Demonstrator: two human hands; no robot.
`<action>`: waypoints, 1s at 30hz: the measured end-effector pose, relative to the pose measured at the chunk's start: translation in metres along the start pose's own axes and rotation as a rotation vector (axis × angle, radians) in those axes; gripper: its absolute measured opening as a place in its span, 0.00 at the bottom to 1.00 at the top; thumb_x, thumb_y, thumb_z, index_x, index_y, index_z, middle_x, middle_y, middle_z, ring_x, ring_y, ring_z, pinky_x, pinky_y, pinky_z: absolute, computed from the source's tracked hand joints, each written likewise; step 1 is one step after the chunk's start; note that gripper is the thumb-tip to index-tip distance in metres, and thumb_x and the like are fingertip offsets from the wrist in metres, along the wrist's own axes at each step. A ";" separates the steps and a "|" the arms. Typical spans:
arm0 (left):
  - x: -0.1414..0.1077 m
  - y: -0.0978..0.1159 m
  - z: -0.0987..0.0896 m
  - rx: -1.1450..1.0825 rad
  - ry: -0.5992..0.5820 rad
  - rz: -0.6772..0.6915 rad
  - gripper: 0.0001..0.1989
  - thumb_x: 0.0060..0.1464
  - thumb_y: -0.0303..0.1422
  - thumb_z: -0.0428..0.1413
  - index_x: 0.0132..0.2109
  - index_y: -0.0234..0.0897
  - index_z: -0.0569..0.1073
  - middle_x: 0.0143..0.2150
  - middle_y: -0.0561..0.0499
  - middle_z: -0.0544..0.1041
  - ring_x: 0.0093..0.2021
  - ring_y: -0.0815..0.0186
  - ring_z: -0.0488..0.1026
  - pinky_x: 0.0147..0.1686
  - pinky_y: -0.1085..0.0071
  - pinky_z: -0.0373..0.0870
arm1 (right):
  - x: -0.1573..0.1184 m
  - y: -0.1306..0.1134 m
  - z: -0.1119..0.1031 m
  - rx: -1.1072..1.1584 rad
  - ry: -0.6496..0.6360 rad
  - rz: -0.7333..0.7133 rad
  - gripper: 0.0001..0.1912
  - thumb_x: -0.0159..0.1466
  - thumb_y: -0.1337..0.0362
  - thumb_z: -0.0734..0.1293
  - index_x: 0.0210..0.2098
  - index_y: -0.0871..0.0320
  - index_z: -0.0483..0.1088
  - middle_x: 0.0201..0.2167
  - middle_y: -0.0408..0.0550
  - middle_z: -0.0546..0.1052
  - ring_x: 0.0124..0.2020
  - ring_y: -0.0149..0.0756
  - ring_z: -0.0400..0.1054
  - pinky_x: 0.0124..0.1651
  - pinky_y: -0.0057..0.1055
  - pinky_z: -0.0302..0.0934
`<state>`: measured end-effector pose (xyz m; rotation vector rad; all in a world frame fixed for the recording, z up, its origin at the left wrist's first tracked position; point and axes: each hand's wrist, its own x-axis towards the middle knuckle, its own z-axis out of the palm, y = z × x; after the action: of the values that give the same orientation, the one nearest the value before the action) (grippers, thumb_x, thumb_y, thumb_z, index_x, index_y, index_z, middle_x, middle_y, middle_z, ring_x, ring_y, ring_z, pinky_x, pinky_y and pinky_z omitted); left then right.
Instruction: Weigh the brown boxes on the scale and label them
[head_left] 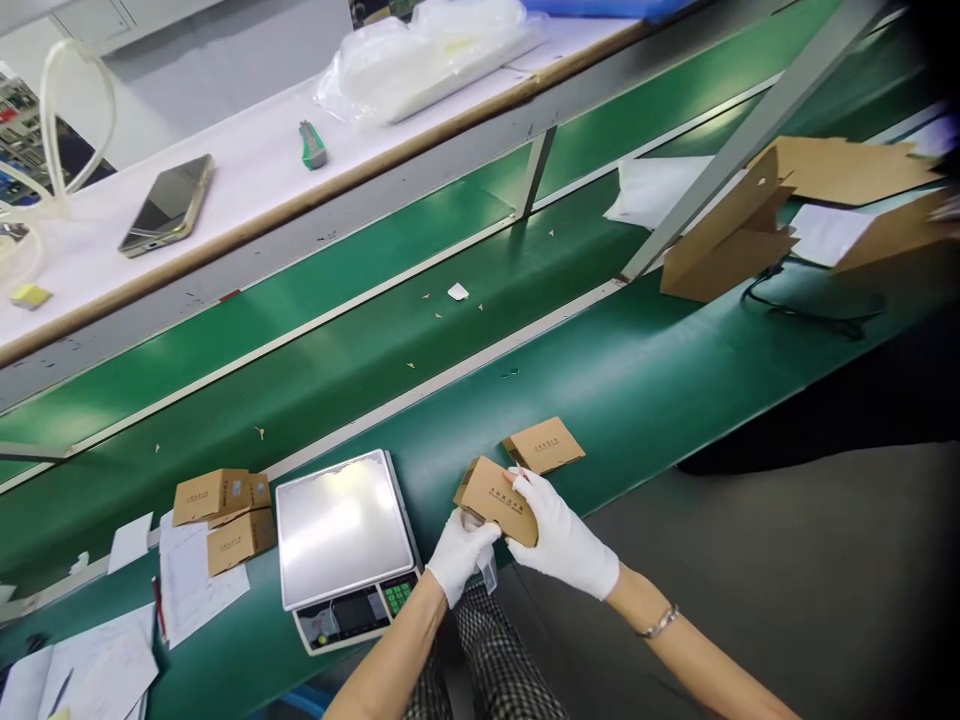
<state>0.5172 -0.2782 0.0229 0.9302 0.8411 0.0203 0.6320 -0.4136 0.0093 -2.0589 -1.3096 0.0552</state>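
Between my two white-gloved hands is a small brown cardboard box (499,500) with dark print on its top, held over the front edge of the green bench. My left hand (461,555) grips its lower left end, and a bit of clear plastic shows by those fingers. Around the right end curls my right hand (566,540), fingers on the top edge. Just behind lies another brown carton (546,445), flat on the bench. Left of my hands stands a weighing scale (345,530) with a bare metal plate.
Several small boxes (232,510) sit on papers left of the scale, near a notebook (90,670). A phone (169,205) and a green box cutter (312,145) lie on the raised shelf. At right are an open carton (727,240), a black cable (817,315) and a person's dark clothing.
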 end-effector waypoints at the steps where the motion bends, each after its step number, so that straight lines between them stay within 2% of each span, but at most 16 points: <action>1: 0.006 -0.008 -0.001 0.027 0.040 0.005 0.23 0.36 0.39 0.69 0.39 0.34 0.73 0.42 0.42 0.79 0.46 0.57 0.75 0.48 0.65 0.68 | -0.002 0.008 0.004 0.015 -0.011 0.017 0.43 0.55 0.64 0.67 0.65 0.62 0.47 0.59 0.66 0.63 0.63 0.56 0.59 0.59 0.55 0.65; 3: 0.018 -0.023 -0.007 0.092 0.132 0.029 0.18 0.42 0.39 0.66 0.37 0.35 0.72 0.40 0.43 0.79 0.43 0.59 0.75 0.47 0.66 0.68 | -0.004 0.019 0.017 0.017 -0.034 0.021 0.42 0.54 0.65 0.67 0.65 0.64 0.48 0.59 0.67 0.63 0.63 0.56 0.59 0.59 0.54 0.65; 6: 0.031 -0.044 -0.016 0.203 0.288 0.047 0.12 0.51 0.42 0.58 0.33 0.36 0.71 0.37 0.44 0.79 0.42 0.60 0.73 0.48 0.65 0.66 | -0.007 0.032 0.045 -0.038 -0.060 -0.067 0.39 0.54 0.66 0.66 0.63 0.66 0.51 0.59 0.68 0.63 0.62 0.56 0.60 0.59 0.53 0.65; 9: 0.039 -0.063 -0.018 0.302 0.383 0.016 0.19 0.59 0.46 0.49 0.27 0.38 0.68 0.27 0.46 0.77 0.35 0.59 0.73 0.45 0.63 0.65 | -0.010 0.044 0.074 -0.067 -0.072 -0.110 0.34 0.55 0.66 0.66 0.60 0.66 0.56 0.57 0.67 0.66 0.60 0.55 0.63 0.57 0.53 0.66; 11: 0.043 -0.072 -0.017 0.347 0.387 -0.013 0.21 0.58 0.49 0.50 0.25 0.39 0.67 0.22 0.47 0.74 0.30 0.59 0.71 0.42 0.62 0.65 | -0.013 0.052 0.084 -0.075 -0.088 -0.094 0.33 0.56 0.64 0.67 0.59 0.67 0.57 0.57 0.69 0.67 0.59 0.55 0.63 0.56 0.53 0.66; 14: 0.046 -0.080 -0.016 0.372 0.356 -0.011 0.20 0.53 0.51 0.56 0.26 0.39 0.67 0.25 0.48 0.75 0.31 0.60 0.71 0.39 0.65 0.65 | -0.012 0.055 0.082 -0.094 -0.146 -0.073 0.35 0.56 0.57 0.70 0.58 0.67 0.60 0.58 0.70 0.68 0.59 0.57 0.64 0.59 0.56 0.62; 16: 0.045 -0.083 -0.019 0.360 0.313 0.003 0.20 0.54 0.51 0.56 0.28 0.39 0.68 0.26 0.49 0.75 0.32 0.62 0.71 0.40 0.67 0.65 | -0.008 0.051 0.077 -0.116 -0.188 -0.041 0.34 0.56 0.55 0.70 0.57 0.66 0.62 0.57 0.69 0.69 0.57 0.57 0.65 0.60 0.56 0.61; 20: 0.039 -0.087 -0.028 0.328 0.207 -0.006 0.16 0.59 0.46 0.52 0.31 0.38 0.67 0.20 0.53 0.72 0.27 0.66 0.69 0.38 0.69 0.66 | 0.005 0.030 0.078 -0.178 -0.238 0.072 0.30 0.58 0.59 0.68 0.57 0.65 0.62 0.56 0.70 0.69 0.54 0.58 0.66 0.55 0.54 0.63; 25: 0.043 -0.092 -0.034 0.349 0.221 -0.050 0.13 0.62 0.36 0.50 0.29 0.39 0.63 0.16 0.58 0.66 0.19 0.71 0.61 0.27 0.73 0.59 | 0.016 0.006 0.095 -0.217 -0.304 0.181 0.36 0.55 0.62 0.69 0.61 0.67 0.58 0.54 0.73 0.69 0.54 0.64 0.64 0.55 0.60 0.59; 28: 0.048 -0.094 -0.034 0.354 0.240 -0.089 0.13 0.63 0.35 0.50 0.29 0.38 0.63 0.16 0.60 0.64 0.17 0.72 0.59 0.24 0.73 0.56 | 0.024 0.004 0.091 -0.186 -0.368 0.243 0.33 0.55 0.63 0.69 0.58 0.69 0.61 0.49 0.71 0.71 0.49 0.60 0.67 0.52 0.56 0.62; 30: 0.049 -0.095 -0.034 0.345 0.240 -0.117 0.14 0.64 0.38 0.50 0.31 0.37 0.65 0.17 0.60 0.64 0.17 0.72 0.58 0.23 0.73 0.57 | 0.032 0.011 0.079 -0.118 -0.435 0.259 0.28 0.53 0.62 0.70 0.51 0.66 0.68 0.45 0.65 0.74 0.45 0.54 0.70 0.48 0.48 0.65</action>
<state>0.4979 -0.2956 -0.0866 1.2158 1.1439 -0.1204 0.6261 -0.3491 -0.0470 -2.3971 -1.3060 0.5828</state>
